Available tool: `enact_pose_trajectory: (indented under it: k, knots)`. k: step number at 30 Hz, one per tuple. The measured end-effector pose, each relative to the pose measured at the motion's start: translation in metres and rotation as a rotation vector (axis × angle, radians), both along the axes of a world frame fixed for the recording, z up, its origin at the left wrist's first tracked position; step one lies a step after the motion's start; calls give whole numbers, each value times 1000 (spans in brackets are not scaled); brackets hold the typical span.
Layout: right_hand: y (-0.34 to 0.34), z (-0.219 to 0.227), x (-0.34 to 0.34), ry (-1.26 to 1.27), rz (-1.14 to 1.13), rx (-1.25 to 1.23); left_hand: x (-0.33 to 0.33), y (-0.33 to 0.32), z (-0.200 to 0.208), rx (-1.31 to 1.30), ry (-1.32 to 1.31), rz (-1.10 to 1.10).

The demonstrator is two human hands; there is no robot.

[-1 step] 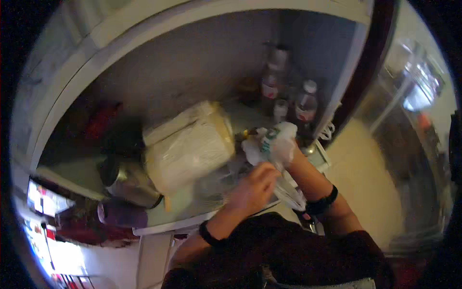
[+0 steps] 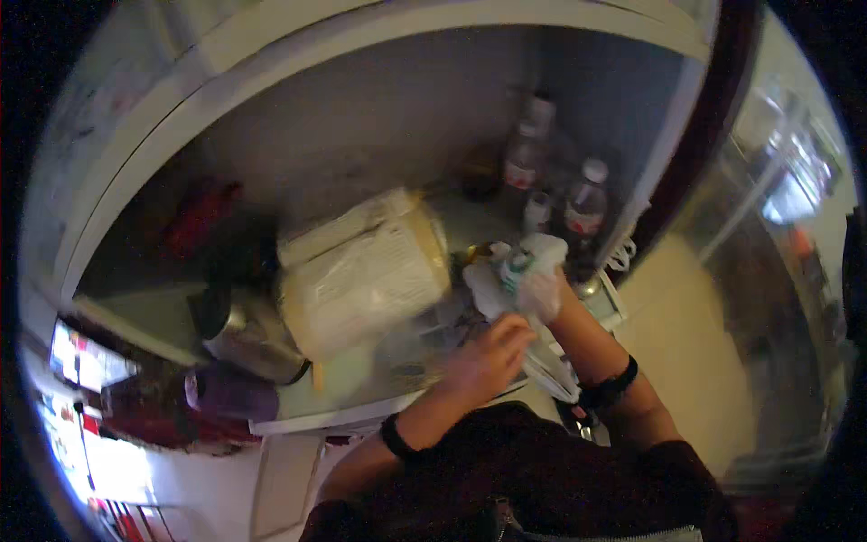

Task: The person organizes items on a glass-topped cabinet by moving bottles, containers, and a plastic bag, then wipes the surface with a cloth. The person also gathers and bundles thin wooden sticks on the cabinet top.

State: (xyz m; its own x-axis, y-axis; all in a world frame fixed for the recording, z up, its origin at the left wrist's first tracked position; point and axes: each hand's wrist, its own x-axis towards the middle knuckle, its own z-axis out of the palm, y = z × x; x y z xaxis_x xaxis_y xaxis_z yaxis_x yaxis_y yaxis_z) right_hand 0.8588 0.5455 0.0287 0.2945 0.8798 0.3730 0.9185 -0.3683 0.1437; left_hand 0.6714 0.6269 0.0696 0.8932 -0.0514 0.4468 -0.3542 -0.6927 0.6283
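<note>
A white plastic bag [image 2: 492,287] with green print is bunched up over the shelf's right part. My right hand [image 2: 540,296] is at the bag, with thin plastic covering most of it, so its fingers are hidden. Below that hand, white strips of the bag [image 2: 553,372] hang down beside my right forearm. My left hand [image 2: 488,357] has curled fingers, with the fingertips closed at the bag's lower edge. Black bands circle both wrists.
A large plastic-wrapped package [image 2: 366,285] lies left of the hands on the shelf [image 2: 348,384]. Farther left are a metal kettle [image 2: 253,339] and a purple cylinder [image 2: 230,390]. Bottles [image 2: 587,203] and a small clear container [image 2: 536,213] stand at the back right.
The whole view has shifted slightly, moving the shelf's contents a little to the right in the picture. Both hands stay at the plastic bag.
</note>
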Motion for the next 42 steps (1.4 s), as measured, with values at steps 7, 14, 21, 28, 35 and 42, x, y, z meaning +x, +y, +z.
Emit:
enact_pose_trajectory:
  k: [7, 14, 21, 28, 35, 42]
  knots:
    - [10, -30, 22, 651, 22, 154, -9, -8, -27, -68, 7, 12]
    - [19, -47, 40, 815, -10, 230, -13, -11, -35, -114, -157, 37]
    - [16, -82, 51, 1148, 218, 372, -21, -7, -30, -148, -79, 61]
    - [14, -100, 68, 438, -188, 30, -26, -4, -28, -169, -109, 137]
    - [19, -90, 62, 955, -59, 276, -22, 0, -29, -117, -117, 144]
    - [17, -81, 56, 805, 67, 447, -19, 3, -31, -147, -79, 184]
